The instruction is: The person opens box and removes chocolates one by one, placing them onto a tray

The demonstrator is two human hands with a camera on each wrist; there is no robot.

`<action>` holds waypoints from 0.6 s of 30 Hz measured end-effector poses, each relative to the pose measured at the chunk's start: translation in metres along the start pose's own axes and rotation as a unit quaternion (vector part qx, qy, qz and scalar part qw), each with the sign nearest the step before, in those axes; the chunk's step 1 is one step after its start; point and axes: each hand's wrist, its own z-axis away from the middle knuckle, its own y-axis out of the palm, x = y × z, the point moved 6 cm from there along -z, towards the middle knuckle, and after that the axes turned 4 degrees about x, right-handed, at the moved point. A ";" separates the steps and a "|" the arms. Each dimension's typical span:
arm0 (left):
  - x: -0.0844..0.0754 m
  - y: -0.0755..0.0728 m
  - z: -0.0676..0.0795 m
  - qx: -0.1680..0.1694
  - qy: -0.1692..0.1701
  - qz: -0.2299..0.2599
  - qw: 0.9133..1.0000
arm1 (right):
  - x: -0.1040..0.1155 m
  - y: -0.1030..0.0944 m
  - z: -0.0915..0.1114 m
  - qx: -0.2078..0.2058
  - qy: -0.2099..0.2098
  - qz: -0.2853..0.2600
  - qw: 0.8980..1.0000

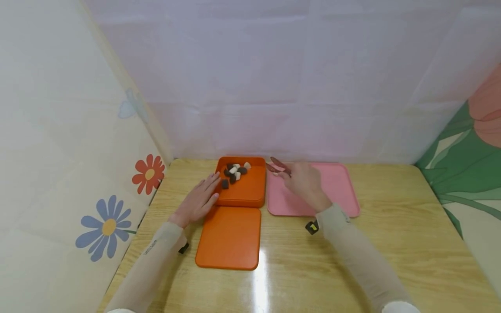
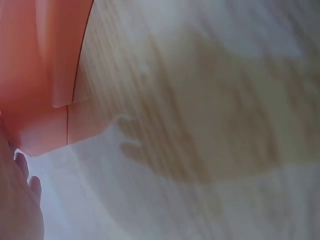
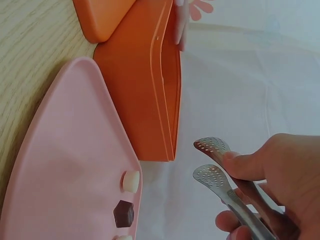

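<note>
My right hand [image 1: 307, 182] grips a pair of metal tongs [image 3: 212, 177] with perforated, spoon-like ends. The two ends stand apart with nothing between them, above the back left of a pink tray [image 1: 332, 184]. On that tray, in the right wrist view, lie a dark brown chocolate-like piece [image 3: 124, 214] and a white piece [image 3: 131, 181] near the edge. My left hand [image 1: 198, 201], fingers straight, rests against the left rim of an orange box [image 1: 250, 189]. Several dark pieces [image 1: 242, 171] and white pieces [image 1: 237, 176] lie inside, mostly at the box's back left.
A flat orange lid [image 1: 231, 239] lies on the wooden table [image 1: 289, 261] just in front of the box. The tray stands close to the box's right side. Behind them rises a pale cloth-like wall [image 1: 250, 87]; flower-printed walls [image 1: 108, 227] flank the table.
</note>
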 end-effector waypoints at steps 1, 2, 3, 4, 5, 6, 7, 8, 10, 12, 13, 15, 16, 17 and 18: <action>0.000 0.000 0.000 0.000 -0.001 -0.003 1.000 | 0.001 0.001 0.000 0.000 -0.001 -0.001 1.000; 0.000 0.000 0.000 0.000 -0.001 -0.005 1.000 | 0.003 0.001 0.001 0.002 -0.001 -0.002 1.000; 0.000 0.000 -0.001 -0.001 -0.002 -0.006 1.000 | 0.004 0.002 0.001 0.006 0.000 -0.003 1.000; 0.000 -0.001 -0.001 -0.002 -0.004 -0.007 1.000 | 0.006 0.003 0.001 0.007 -0.001 -0.004 1.000; 0.000 -0.001 0.000 -0.003 -0.004 -0.010 1.000 | 0.008 0.005 0.001 0.009 -0.002 -0.002 1.000; 0.000 -0.001 0.000 -0.003 -0.005 -0.012 1.000 | 0.009 0.006 0.001 0.010 -0.001 0.005 1.000; 0.001 -0.001 0.000 -0.004 -0.006 -0.013 1.000 | 0.011 0.007 0.001 0.009 -0.001 0.010 1.000; 0.001 -0.001 0.000 -0.005 -0.007 -0.015 1.000 | 0.012 0.008 0.001 0.009 0.000 0.012 1.000; 0.001 -0.001 0.000 -0.008 -0.007 -0.018 1.000 | 0.016 0.011 0.001 0.006 -0.001 0.021 1.000; 0.001 -0.001 0.000 -0.010 -0.007 -0.019 1.000 | 0.020 0.014 0.001 0.002 -0.004 0.028 1.000; 0.001 -0.001 0.000 -0.009 -0.008 -0.020 1.000 | 0.022 0.015 0.001 -0.001 -0.007 0.029 1.000; 0.001 -0.001 0.000 -0.009 -0.008 -0.021 1.000 | 0.027 0.018 0.001 -0.006 -0.016 0.036 0.999; 0.001 -0.001 0.000 -0.008 -0.008 -0.023 1.000 | 0.029 0.019 0.001 -0.007 -0.022 0.039 0.999; 0.001 -0.001 0.001 -0.008 -0.007 -0.023 1.000 | 0.032 0.021 0.001 -0.007 -0.028 0.042 0.999; 0.001 -0.001 0.001 -0.008 -0.007 -0.022 1.000 | 0.035 0.022 0.000 -0.007 -0.034 0.042 0.999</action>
